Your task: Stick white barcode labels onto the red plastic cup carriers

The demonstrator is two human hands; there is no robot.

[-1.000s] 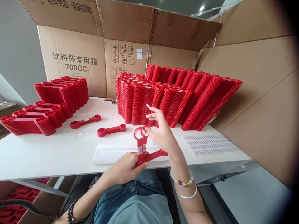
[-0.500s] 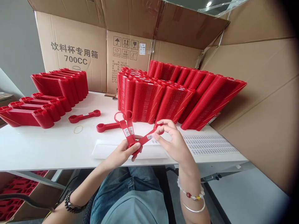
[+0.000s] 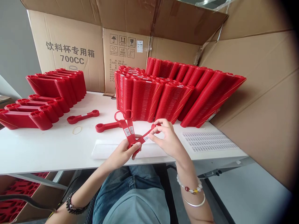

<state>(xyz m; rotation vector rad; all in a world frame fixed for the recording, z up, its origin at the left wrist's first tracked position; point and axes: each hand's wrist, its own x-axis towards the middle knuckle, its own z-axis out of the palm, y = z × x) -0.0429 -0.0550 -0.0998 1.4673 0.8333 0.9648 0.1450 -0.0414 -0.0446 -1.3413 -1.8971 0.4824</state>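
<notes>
The left hand [image 3: 123, 152] clamps fanned red ring-ended strips [image 3: 126, 132] while the right hand [image 3: 167, 138] seemingly pinches one's far end.

A grey wall [image 3: 11, 40] stands beyond the white table [image 3: 58, 151].

From the left hand [image 3: 126, 151], the counter [image 3: 58, 152] leaves a free path towards nine o'clock. Two loose red pieces [image 3: 83, 117] lie low at ten and eleven o'clock, while tall red stacks [image 3: 146, 99] block one o'clock and cardboard [image 3: 252, 77] walls off two.
</notes>
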